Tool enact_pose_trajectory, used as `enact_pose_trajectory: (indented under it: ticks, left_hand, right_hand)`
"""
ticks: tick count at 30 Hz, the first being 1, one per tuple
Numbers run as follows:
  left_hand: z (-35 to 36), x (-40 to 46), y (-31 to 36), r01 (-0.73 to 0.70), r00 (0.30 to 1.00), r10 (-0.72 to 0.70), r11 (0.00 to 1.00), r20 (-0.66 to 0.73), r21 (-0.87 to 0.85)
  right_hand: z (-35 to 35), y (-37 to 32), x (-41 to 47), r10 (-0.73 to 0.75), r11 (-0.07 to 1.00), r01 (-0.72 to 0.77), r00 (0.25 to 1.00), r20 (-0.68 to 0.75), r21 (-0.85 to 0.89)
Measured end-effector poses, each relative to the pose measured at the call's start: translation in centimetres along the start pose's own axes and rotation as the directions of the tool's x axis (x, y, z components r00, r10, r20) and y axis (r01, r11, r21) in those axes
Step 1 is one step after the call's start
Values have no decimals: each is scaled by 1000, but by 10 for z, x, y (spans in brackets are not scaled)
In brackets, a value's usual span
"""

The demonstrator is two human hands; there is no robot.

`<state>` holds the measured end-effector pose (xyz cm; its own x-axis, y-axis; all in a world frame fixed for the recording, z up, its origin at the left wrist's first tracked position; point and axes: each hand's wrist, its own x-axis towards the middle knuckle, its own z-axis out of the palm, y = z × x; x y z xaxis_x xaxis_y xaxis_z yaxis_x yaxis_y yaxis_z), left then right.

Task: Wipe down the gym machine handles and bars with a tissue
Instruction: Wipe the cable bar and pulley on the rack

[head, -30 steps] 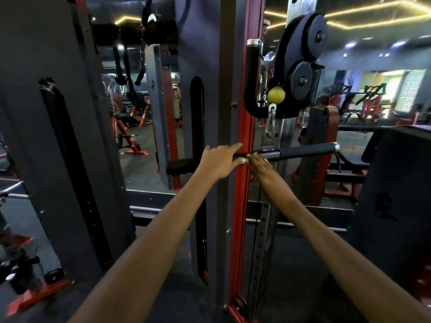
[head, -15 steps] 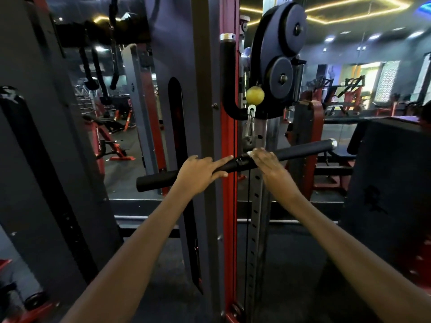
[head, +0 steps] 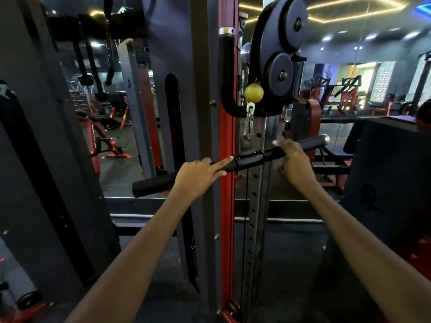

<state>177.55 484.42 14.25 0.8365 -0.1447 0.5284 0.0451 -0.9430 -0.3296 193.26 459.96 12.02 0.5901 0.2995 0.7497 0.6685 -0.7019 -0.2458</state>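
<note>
Between your two hands, the bar (head: 251, 159) is hanging tilted, its right end higher and its left end lower, clipped at its middle to a carabiner (head: 249, 120) under a yellow ball (head: 254, 92). Your left hand (head: 198, 176) is resting on the bar left of its middle, the index finger lying straight along the top toward the right while the other fingers are curling over the bar's near side; how firmly they are gripping, I cannot tell for sure, but they are wrapping it. Left of those fingers, the bar's foam-covered end is sticking out free. Your right hand (head: 293, 162) is closing over the bar right of its middle, fingers curled round it, and a small pale scrap, the tissue (head: 277, 142), is showing just above your knuckles, pressed between the fingers and the bar. Beyond your right fingers, the bar's far end with its metal cap is sticking out clear. Above and between your hands, two dark pulleys (head: 279, 73) are sitting on the upright, with a black padded hook (head: 227, 75) just left of them against the red post (head: 226, 206). Farther right of your right hand, a dark padded block (head: 391, 183) is standing well apart from the bar.
</note>
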Motion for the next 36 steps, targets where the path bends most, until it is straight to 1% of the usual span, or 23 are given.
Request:
enact_pose_trajectory:
  ticks: [2, 3, 4, 5, 7, 8, 9, 10, 13, 15, 17, 19, 20, 21, 22, 24, 25, 26, 28, 31, 32, 34, 36]
  left_hand:
    - [-3, 0, 3, 7, 1000, -7, 999, 1, -34]
    - [-4, 0, 4, 8, 1000, -8, 999, -2, -44]
    - [-5, 1, 4, 9, 1000, -9, 999, 0, -53]
    - [-6, 1, 4, 10, 1000, -10, 998, 4, -57]
    - [-7, -1, 3, 5, 1000, -4, 999, 5, -43]
    - [-7, -2, 3, -1, 1000, 1, 999, 1, -33]
    - [-7, -2, 2, -5, 1000, 5, 1000, 0, -24]
    - [-6, -2, 1, -6, 1000, 6, 1000, 3, -16]
    - [-7, -1, 2, -3, 1000, 3, 1000, 19, -7]
    - [-8, 1, 4, -4, 1000, 4, 1000, 23, -4]
    - [-7, 2, 5, -7, 1000, 7, 1000, 21, 10]
    - [-6, 0, 3, -8, 1000, 8, 1000, 24, 11]
    - [-6, -1, 2, -8, 1000, 8, 1000, 30, 3]
    - [-6, -2, 2, -5, 999, 5, 1000, 38, -7]
    - [-7, -2, 2, -1, 999, 1, 1000, 45, -13]
    - [-6, -1, 4, 12, 999, -11, 1000, 45, -15]
    - [-6, 1, 6, 17, 999, -16, 1000, 49, -16]
    - [-6, 2, 7, 22, 998, -21, 1000, 60, -18]
    - [-5, 4, 10, 29, 997, -27, 999, 76, -27]
    - [-4, 3, 10, 37, 996, -31, 997, 89, -67]
    - [-5, 3, 10, 49, 994, -39, 993, 102, -105]
    - [-6, 4, 13, 99, 988, -74, 977, 133, -189]
    - [-12, 9, 21, 159, 987, -142, 946, 79, -284]
  right_hand:
    - [-4, 7, 2, 184, 981, -181, 982, -36, 68]
    - [-3, -2, 0, 211, 975, -208, 977, -35, 83]
    - [0, -17, -4, 182, 978, -179, 983, -17, 104]
    - [3, -32, -10, 102, 989, -104, 995, 20, 101]
    - [7, -53, -24, -104, 994, 102, 990, 90, 25]
    - [4, -51, -24, -149, 988, 152, 982, 118, -15]
    - [-1, -40, -20, -147, 987, 154, 980, 137, -45]
    - [-5, -23, -13, -104, 993, 111, 986, 134, -46]
    - [-17, 17, 3, 166, 985, -166, 986, 10, 43]
    - [-14, 5, 2, 221, 974, -222, 975, 24, 42]
    - [-10, -29, -5, 76, 994, -85, 990, 118, 74]
    - [-6, -47, -12, -125, 992, 121, 969, 215, 34]
    - [-7, -42, -11, -167, 986, 168, 959, 229, 15]
    - [-10, -31, -6, -163, 986, 167, 962, 218, 0]
    - [-14, -16, -2, -120, 993, 122, 975, 185, 4]
    - [-22, 11, 5, 83, 996, -86, 993, 87, 29]
    - [-25, 13, 4, 176, 983, -179, 982, 67, 45]
    - [-26, 6, 2, 204, 976, -209, 976, 75, 68]
    - [-24, -20, -6, 94, 986, -112, 985, 141, 122]
    - [-14, -39, -19, -132, 991, 120, 964, 232, 64]
    - [-15, -32, -16, -127, 992, 121, 967, 222, 38]
    - [-20, -20, -9, -32, 999, 25, 986, 164, 42]
    - [-25, -17, -7, 11, 998, -19, 992, 126, 62]
